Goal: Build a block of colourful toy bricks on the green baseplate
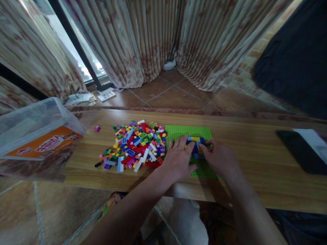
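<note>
A green studded baseplate point(187, 130) lies on the table, bearing a low block of building bricks point(196, 139) in blue, yellow and pale tones. My left hand point(180, 157) rests over the baseplate's left part with its fingers apart, and the fingertips touch the block's left end. At the opposite end, my right hand point(221, 156) is closed, with thumb and index finger gripping the block's right side. The fingers hide parts of the block. Just left of the baseplate is a loose heap of building bricks point(139, 144) in many colours.
On the wooden table point(251, 153), a clear plastic box point(55, 117) with an orange label stands at the left. A pink brick point(96, 128) lies apart from the heap. A dark flat object point(302, 151) and white paper point(313, 137) lie at the right. Curtains point(150, 44) hang beyond the table.
</note>
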Demonstrator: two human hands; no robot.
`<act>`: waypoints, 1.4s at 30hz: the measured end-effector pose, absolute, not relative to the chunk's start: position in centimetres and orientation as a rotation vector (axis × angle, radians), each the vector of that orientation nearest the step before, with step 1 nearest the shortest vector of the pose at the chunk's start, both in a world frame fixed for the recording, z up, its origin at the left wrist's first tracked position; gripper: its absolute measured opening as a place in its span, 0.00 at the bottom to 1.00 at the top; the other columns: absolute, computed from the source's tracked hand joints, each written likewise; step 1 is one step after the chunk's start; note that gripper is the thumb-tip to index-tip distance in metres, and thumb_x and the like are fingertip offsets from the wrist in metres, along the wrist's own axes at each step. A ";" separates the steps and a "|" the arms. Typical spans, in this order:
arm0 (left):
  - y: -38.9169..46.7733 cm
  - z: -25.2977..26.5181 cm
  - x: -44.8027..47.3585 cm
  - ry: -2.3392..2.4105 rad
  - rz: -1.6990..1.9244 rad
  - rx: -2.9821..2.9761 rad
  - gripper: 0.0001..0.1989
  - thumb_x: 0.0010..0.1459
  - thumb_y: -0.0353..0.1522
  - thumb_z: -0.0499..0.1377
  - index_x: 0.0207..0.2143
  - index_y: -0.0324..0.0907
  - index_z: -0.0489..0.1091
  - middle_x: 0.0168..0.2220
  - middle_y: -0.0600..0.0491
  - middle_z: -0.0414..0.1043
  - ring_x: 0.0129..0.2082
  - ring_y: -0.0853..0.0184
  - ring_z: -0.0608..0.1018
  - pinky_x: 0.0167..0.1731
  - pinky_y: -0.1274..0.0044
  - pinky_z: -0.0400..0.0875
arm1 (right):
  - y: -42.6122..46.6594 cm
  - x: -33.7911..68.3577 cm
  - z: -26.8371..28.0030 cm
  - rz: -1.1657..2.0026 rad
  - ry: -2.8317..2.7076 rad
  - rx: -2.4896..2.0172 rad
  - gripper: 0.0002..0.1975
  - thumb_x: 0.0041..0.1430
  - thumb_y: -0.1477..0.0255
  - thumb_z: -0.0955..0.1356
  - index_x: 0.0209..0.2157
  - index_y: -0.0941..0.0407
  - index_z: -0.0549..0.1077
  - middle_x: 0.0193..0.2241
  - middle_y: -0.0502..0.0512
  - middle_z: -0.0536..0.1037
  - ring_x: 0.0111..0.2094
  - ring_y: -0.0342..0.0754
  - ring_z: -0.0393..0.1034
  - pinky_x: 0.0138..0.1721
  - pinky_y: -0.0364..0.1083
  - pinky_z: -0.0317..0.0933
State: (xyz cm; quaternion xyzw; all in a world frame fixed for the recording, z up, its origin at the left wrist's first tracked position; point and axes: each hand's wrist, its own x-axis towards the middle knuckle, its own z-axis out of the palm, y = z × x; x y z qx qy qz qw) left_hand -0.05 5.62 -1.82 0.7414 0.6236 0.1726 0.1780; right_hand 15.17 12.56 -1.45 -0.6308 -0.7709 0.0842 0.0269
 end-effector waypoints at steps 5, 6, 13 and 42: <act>5.6 -2.4 0.3 1.737 0.550 2.100 0.36 0.52 0.39 0.65 0.61 0.38 0.57 0.66 0.35 0.50 0.66 0.48 0.58 0.63 0.55 0.56 | 12.7 15.5 -1.3 0.236 -2.369 -1.979 0.19 0.63 0.58 0.63 0.41 0.57 0.76 0.30 0.61 0.81 0.32 0.56 0.76 0.31 0.48 0.61; 5.6 -2.5 0.4 1.723 0.569 2.110 0.36 0.52 0.39 0.65 0.61 0.37 0.57 0.66 0.35 0.50 0.66 0.48 0.58 0.63 0.56 0.56 | 12.8 15.6 -1.4 0.236 -2.362 -1.986 0.19 0.63 0.58 0.63 0.40 0.57 0.76 0.30 0.61 0.81 0.32 0.56 0.76 0.31 0.48 0.61; 5.6 -2.9 0.8 1.666 0.630 2.144 0.37 0.53 0.38 0.65 0.61 0.33 0.58 0.66 0.33 0.51 0.66 0.47 0.57 0.63 0.59 0.58 | 13.2 16.6 -1.6 0.243 -2.348 -1.980 0.19 0.62 0.57 0.63 0.38 0.56 0.77 0.29 0.60 0.81 0.31 0.55 0.75 0.29 0.48 0.59; 7.1 -3.3 -1.7 1.614 0.731 2.042 0.20 0.52 0.29 0.64 0.49 0.38 0.70 0.59 0.42 0.65 0.58 0.55 0.70 0.60 0.63 0.66 | 14.1 16.4 -0.9 0.397 -2.133 -1.914 0.13 0.63 0.69 0.62 0.38 0.58 0.78 0.34 0.62 0.82 0.35 0.54 0.75 0.34 0.47 0.60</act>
